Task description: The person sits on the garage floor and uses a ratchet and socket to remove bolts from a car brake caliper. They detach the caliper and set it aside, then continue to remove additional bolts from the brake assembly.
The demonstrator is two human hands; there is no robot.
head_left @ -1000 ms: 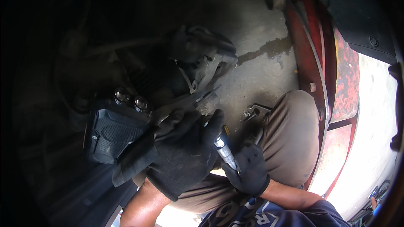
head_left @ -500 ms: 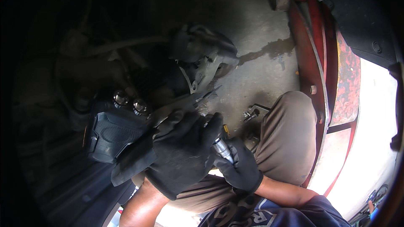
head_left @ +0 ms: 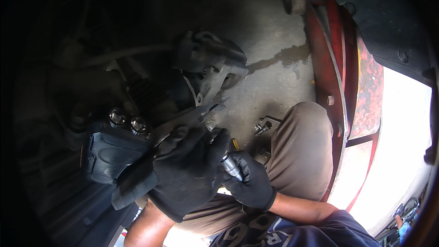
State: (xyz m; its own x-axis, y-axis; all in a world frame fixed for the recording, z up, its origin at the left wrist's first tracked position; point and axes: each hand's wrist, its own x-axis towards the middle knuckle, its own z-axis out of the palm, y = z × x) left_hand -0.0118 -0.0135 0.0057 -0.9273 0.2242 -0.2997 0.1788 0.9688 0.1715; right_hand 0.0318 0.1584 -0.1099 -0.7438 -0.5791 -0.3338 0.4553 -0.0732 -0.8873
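Observation:
Both my hands wear black gloves and meet in front of my bent knee. My right hand [head_left: 251, 185] is closed around a silver cylindrical piece that looks like a deep socket [head_left: 232, 168], its narrower end against the glove. Close beside its other end, my left hand [head_left: 185, 171] is curled with its back toward me. Whatever those left fingers hold is hidden behind the glove. Above the hands hangs a dark metal vehicle part [head_left: 212, 57] with a lighter bracket [head_left: 215, 84].
A dark boxy device [head_left: 109, 155] with two shiny round knobs sits left of my hands. Metal tools [head_left: 262, 129] and a yellow piece [head_left: 235, 144] lie by my knee [head_left: 302, 148]. A red steel frame [head_left: 330, 110] runs along the right, and a wet streak [head_left: 283, 59] marks the floor.
The whole view has shifted slightly, so everything sits a little further left. My hands keep the same hold, with the silver socket still in my right hand.

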